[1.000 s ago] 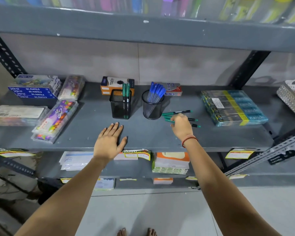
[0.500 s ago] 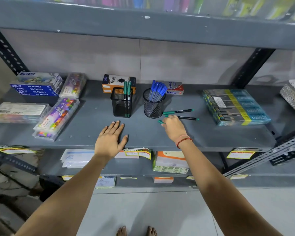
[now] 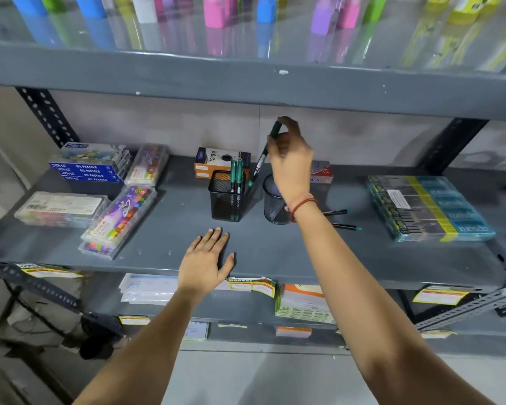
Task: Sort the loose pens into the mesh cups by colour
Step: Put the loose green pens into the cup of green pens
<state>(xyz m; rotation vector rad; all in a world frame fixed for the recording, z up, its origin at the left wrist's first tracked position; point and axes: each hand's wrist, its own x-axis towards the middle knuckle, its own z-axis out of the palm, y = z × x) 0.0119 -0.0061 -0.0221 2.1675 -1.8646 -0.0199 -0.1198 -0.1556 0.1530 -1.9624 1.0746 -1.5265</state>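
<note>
I have a green pen (image 3: 264,154) pinched in my right grip (image 3: 289,159), hanging tip-down just below and left of it, above the gap between the square mesh cup (image 3: 226,197) with green pens and the round mesh cup (image 3: 275,204), whose contents my wrist hides. Next: shift left, lower it into the square cup. Two loose pens (image 3: 341,219) lie on the shelf (image 3: 275,252) lower right. My left grip (image 3: 206,263) rests flat, open, empty.

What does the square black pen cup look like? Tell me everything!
The square black wire-mesh pen cup stands upright on the grey metal shelf, left of the round black mesh cup and apart from it. You can see through its walls. Green-capped pens stand inside, poking above the rim. Neither hand touches it.
</note>
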